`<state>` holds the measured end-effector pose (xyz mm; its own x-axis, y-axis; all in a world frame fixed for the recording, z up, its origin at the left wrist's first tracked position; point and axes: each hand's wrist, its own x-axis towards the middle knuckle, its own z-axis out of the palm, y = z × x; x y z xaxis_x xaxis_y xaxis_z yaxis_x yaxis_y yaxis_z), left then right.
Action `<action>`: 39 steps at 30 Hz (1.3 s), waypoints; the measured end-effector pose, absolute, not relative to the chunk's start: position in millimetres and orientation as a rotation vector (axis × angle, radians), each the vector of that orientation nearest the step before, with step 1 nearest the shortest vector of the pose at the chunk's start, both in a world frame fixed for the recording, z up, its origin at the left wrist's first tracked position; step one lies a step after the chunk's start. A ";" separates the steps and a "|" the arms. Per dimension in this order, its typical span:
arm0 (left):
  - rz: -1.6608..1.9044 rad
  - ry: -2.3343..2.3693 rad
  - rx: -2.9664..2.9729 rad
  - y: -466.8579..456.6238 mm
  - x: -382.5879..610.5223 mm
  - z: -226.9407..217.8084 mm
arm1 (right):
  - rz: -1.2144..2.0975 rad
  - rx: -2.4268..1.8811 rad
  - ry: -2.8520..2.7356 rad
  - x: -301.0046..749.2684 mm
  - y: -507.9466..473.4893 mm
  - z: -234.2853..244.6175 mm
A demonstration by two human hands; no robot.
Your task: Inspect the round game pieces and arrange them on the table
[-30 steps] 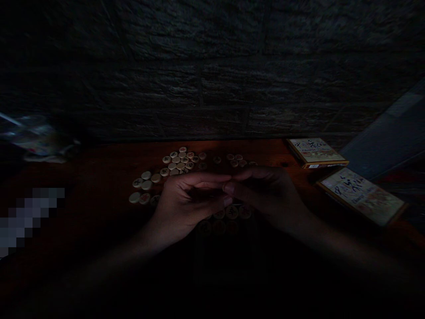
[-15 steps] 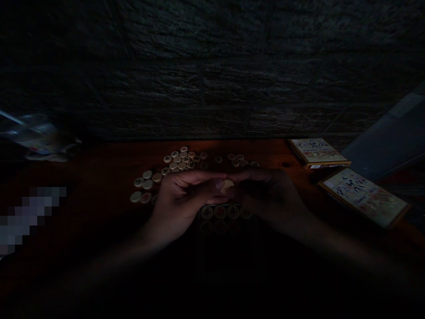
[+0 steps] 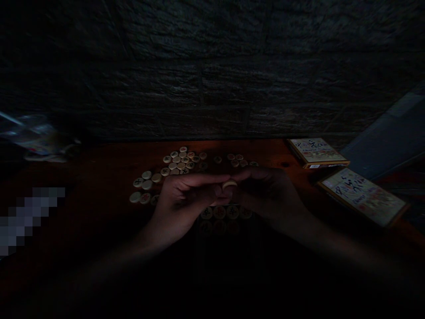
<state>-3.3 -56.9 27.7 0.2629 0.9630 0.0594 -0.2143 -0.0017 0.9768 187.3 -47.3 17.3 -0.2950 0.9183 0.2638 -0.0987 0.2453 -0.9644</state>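
Note:
One pale round Chinese chess piece point(image 3: 229, 184) is pinched between the fingertips of both hands, tilted, over the table. My left hand point(image 3: 186, 192) closes on it from the left, my right hand point(image 3: 268, 190) from the right. Below the hands, chess pieces point(image 3: 219, 212) with red and dark characters lie in two rows, the nearer one very dim. Behind my left hand is a loose cluster of chess pieces point(image 3: 181, 159), some with plain faces up. A smaller group of pieces point(image 3: 235, 160) lies beyond my right hand.
Two flat printed boxes, one farther back point(image 3: 317, 150) and one nearer point(image 3: 363, 195), lie at the right of the wooden table point(image 3: 116, 159). A stone wall point(image 3: 206, 84) rises behind. At the left stands a clear plastic item point(image 3: 40, 137). The foreground is very dark.
The piece held between my fingertips has been turned, showing more of its edge now. Both hands stay in nearly the same place.

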 end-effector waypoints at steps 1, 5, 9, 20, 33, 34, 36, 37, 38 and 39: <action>1.122 0.843 1.190 -57.0 -3.3 27.5 | 1.269 -0.801 -1.493 187.1 -47.8 18.6; 1.114 0.859 1.184 -57.7 -3.3 26.9 | 1.291 -0.790 -1.467 186.8 -48.7 21.6; 1.118 0.858 1.205 -58.1 -4.1 25.8 | 1.309 -0.801 -1.467 187.9 -48.5 21.1; 1.121 0.795 1.545 -59.9 -3.9 29.4 | 1.387 -0.783 -1.362 187.1 -46.1 16.3; 1.193 0.862 1.426 -57.0 -1.8 23.2 | 1.250 -0.861 -1.513 188.8 -48.3 22.9; 1.192 0.871 1.396 -56.7 -2.2 23.0 | 1.250 -0.852 -1.519 188.5 -48.7 23.3; 1.187 0.868 1.314 -56.2 -2.8 22.8 | 1.271 -0.822 -1.519 187.6 -49.3 23.3; 1.185 0.862 1.269 -55.9 -3.0 23.0 | 1.283 -0.814 -1.520 187.3 -49.4 22.6; 1.182 0.854 1.232 -55.6 -3.1 23.2 | 1.288 -0.810 -1.525 187.2 -49.5 21.5; 1.176 0.844 1.203 -55.1 -3.1 23.6 | 1.284 -0.807 -1.533 187.3 -49.4 20.0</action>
